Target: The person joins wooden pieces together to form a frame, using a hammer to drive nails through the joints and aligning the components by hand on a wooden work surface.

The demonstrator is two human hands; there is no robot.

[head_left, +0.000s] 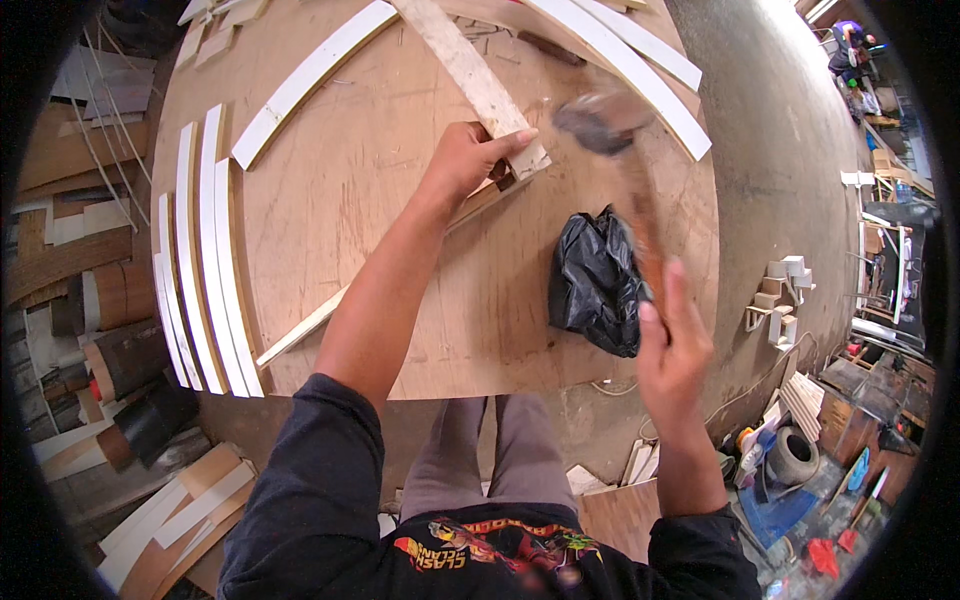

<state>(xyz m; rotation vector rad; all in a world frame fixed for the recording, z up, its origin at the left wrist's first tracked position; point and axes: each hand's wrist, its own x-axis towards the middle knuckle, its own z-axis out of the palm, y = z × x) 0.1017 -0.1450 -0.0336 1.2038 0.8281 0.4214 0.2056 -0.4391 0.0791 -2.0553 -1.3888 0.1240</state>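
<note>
My left hand [468, 160] grips the near end of a long pale wooden board [462, 66], thumb on top and fingers curled beneath. Under that end a thin wooden strip [305, 325] runs off toward the lower left, partly covered by my forearm. My right hand [676, 350] is closed around the wooden handle of a hammer [650, 225]. Its dark head is raised to the right of the board's end, apart from it and smeared by motion. Just left of the handle a crumpled black plastic bag [597, 285] sits on the plywood tabletop [480, 310].
Curved white-faced wooden strips [212, 250] line the table's left side. More curved pieces [315, 75] lie at the back, near scattered nails [490, 32] and a dark tool-like piece [551, 48]. Small wooden blocks [780, 290] stand on the floor at right. Scrap wood [180, 520] is piled at lower left.
</note>
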